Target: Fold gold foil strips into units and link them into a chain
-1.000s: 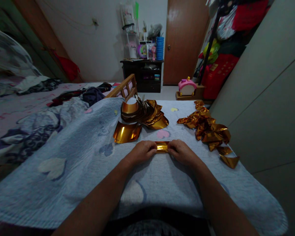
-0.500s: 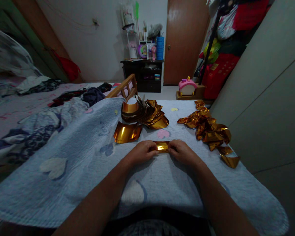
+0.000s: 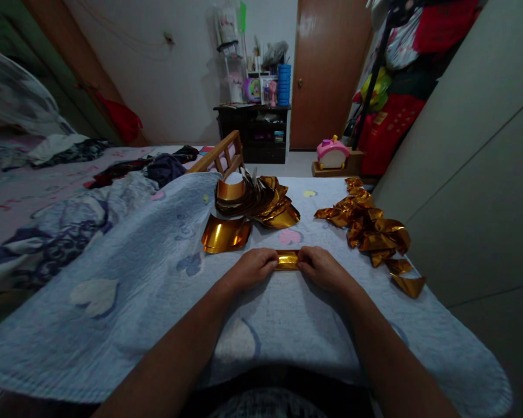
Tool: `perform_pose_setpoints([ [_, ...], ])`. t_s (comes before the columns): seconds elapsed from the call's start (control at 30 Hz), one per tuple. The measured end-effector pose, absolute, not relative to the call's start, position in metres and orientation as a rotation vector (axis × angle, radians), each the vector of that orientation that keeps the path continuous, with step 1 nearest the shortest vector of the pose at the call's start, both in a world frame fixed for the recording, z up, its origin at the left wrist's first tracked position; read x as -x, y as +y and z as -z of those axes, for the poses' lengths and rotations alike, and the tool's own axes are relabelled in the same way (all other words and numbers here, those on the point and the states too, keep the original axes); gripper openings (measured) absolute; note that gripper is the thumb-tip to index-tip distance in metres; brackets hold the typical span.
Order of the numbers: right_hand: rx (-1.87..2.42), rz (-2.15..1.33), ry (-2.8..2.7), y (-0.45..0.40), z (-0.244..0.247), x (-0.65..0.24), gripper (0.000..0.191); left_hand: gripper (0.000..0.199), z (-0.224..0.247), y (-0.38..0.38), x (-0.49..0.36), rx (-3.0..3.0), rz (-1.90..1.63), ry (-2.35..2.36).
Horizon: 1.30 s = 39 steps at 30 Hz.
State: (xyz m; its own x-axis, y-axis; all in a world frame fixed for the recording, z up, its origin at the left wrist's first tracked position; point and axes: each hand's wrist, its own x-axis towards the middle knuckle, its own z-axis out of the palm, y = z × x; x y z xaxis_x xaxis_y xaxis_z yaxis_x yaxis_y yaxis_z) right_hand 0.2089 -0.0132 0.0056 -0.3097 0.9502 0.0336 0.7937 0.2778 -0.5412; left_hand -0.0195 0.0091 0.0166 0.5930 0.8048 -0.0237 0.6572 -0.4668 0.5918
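Note:
A strip of shiny gold foil paper (image 3: 288,260), folded narrow, stretches between my two hands just over the blue cloth (image 3: 283,325). My left hand (image 3: 256,267) is closed on its left end, thumb on the near side. On the other end, my right hand (image 3: 321,266) grips in the same way, fingers curled. Beyond my left hand lie a few curved gold sheets (image 3: 226,234). A fanned stack of gold foil paper (image 3: 261,200) sits behind them. To the right is a heap of folded, twisted gold foil pieces (image 3: 368,223).
A wooden rail (image 3: 220,154) stands at the cloth's far left edge. Crumpled clothes (image 3: 70,232) lie on the bed at left. A pale cabinet (image 3: 475,157) borders the right side. Behind are a pink toy (image 3: 332,154) and a dark shelf unit (image 3: 253,133).
My left fingers have shifted slightly on the foil paper, and its middle now looks smoother, with a lengthwise crease. The stack and the heap have not moved.

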Motion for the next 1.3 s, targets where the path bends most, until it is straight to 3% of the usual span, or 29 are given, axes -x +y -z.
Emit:
perform_pose_setpoints([
  [1.3,1.593,-0.533,-2.279,-0.012,-0.004,-0.207,0.018,0.008,-0.005,0.006,0.016,-2.329,-0.312,1.321],
])
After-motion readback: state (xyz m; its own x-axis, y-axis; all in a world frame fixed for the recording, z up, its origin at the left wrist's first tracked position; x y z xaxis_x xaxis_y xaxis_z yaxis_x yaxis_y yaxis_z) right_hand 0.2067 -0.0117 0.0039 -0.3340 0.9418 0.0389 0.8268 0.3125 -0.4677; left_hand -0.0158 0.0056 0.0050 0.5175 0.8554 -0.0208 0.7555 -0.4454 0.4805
